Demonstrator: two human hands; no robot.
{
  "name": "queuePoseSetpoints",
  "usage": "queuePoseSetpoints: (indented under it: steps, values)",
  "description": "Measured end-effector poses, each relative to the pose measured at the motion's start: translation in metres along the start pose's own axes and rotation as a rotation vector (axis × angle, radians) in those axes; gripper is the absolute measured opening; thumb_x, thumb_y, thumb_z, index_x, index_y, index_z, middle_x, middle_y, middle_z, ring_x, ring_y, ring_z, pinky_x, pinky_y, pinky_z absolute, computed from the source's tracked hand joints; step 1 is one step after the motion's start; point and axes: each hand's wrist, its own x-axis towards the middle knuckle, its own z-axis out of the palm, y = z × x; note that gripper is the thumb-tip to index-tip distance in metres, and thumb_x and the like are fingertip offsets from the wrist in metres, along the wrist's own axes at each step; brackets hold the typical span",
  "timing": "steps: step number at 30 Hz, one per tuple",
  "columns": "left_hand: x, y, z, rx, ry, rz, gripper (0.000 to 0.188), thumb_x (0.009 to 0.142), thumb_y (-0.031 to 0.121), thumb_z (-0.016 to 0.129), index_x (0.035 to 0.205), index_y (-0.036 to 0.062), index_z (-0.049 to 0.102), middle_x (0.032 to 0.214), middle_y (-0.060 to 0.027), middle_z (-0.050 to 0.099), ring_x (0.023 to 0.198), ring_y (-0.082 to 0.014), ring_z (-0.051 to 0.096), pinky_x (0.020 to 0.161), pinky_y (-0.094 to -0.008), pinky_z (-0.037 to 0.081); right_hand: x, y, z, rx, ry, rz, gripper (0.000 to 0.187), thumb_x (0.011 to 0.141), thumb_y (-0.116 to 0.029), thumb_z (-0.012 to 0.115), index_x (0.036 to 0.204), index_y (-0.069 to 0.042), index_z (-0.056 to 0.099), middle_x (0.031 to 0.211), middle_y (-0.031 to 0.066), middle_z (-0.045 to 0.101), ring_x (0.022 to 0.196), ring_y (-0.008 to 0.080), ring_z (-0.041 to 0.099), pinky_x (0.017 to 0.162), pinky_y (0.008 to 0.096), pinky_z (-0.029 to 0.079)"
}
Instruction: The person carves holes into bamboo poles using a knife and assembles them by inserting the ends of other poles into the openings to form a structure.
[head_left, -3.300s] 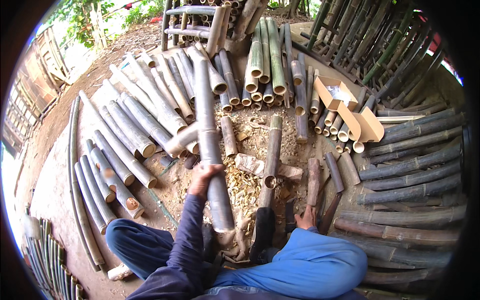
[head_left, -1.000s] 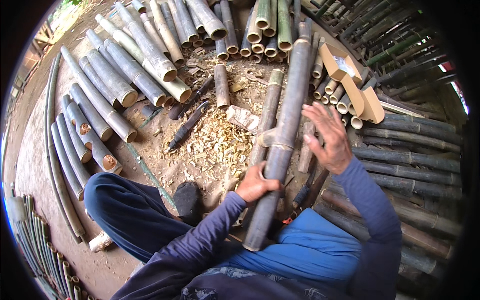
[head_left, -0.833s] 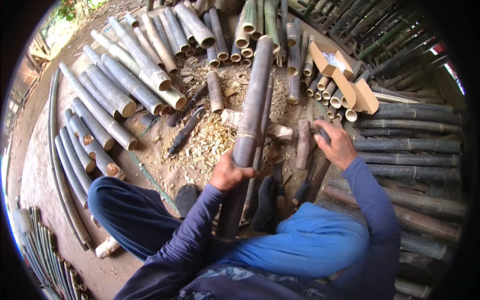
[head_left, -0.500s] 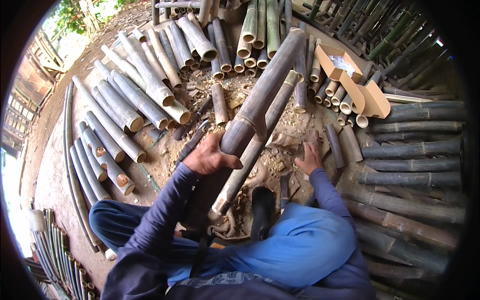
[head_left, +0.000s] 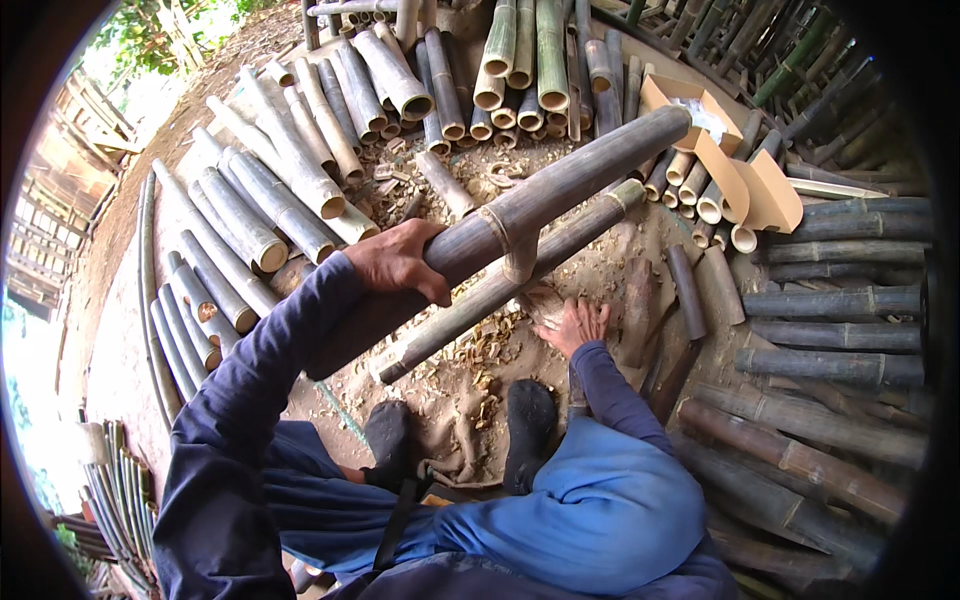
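My left hand (head_left: 402,262) is closed around a thick dark bamboo tube (head_left: 590,165), held slantwise with its far end up and to the right. A thinner bamboo tube (head_left: 470,312) runs alongside below it, and a short stub (head_left: 520,258) at the node bridges the two. My right hand (head_left: 577,326) is low over the ground, right of the thinner tube, with its fingers spread. Its fingertips are at a crumpled brown piece (head_left: 543,303) among the shavings; whether they press on it I cannot tell. A brown wooden block (head_left: 637,300) lies beside this hand.
Pale wood shavings (head_left: 480,350) cover the ground before my feet. Cut bamboo tubes (head_left: 290,215) lie fanned out at the left, more at the back, and dark lengths (head_left: 840,300) are stacked at the right. An open cardboard box (head_left: 745,185) sits at the back right.
The joined bamboo tubes have swung over to the right and lie flatter, with my left hand moved up and left. My right hand has moved left and nearer. My left foot and more ground now show.
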Motion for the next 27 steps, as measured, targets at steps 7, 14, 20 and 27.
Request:
queuePoseSetpoints:
  steps: [7,14,20,27]
  values:
    - [-0.004,-0.024,0.007,0.169,0.106,-0.087,0.074,0.064,0.036,0.091,0.123,0.0015,0.063,0.104,-0.0170,0.072,0.100,-0.0293,0.071,0.091,-0.0399,0.055,-0.035,0.054,-0.036,0.153,0.330,0.406,0.086,0.084,-0.058,0.072,0.148,-0.008,0.046,0.154,0.0226,0.044,0.142,0.0402,0.045,0.114,0.0645,0.033]
    - [-0.025,-0.016,0.047,0.366,0.297,-0.119,0.067,0.073,0.044,0.089,0.117,0.0045,0.057,0.100,-0.0229,0.072,0.095,-0.0404,0.072,0.087,-0.0498,0.056,-0.038,0.118,-0.002,0.213,-0.112,0.613,0.091,0.078,-0.051,0.080,0.146,-0.002,0.044,0.146,0.0277,0.055,0.136,0.0425,0.054,0.114,0.0526,0.041]
    - [-0.022,-0.023,0.078,-0.235,0.090,-0.083,0.098,0.073,0.060,0.087,0.139,-0.0016,0.048,0.124,-0.0289,0.065,0.120,-0.0403,0.063,0.098,-0.0469,0.052,-0.074,0.133,-0.002,2.018,-0.138,0.641,0.045,0.087,-0.047,0.062,0.109,-0.008,0.061,0.089,0.0091,0.064,0.080,0.0242,0.062,0.076,0.0445,0.050]
    - [0.075,-0.154,0.158,-0.113,0.216,-0.409,0.120,0.060,0.062,0.096,0.142,-0.0091,0.044,0.131,-0.0277,0.062,0.127,-0.0386,0.059,0.113,-0.0411,0.045,-0.159,0.033,-0.054,2.421,-0.180,0.321,0.048,0.092,-0.052,0.051,0.106,-0.008,0.065,0.087,0.0094,0.063,0.076,0.0252,0.059,0.080,0.0448,0.049]
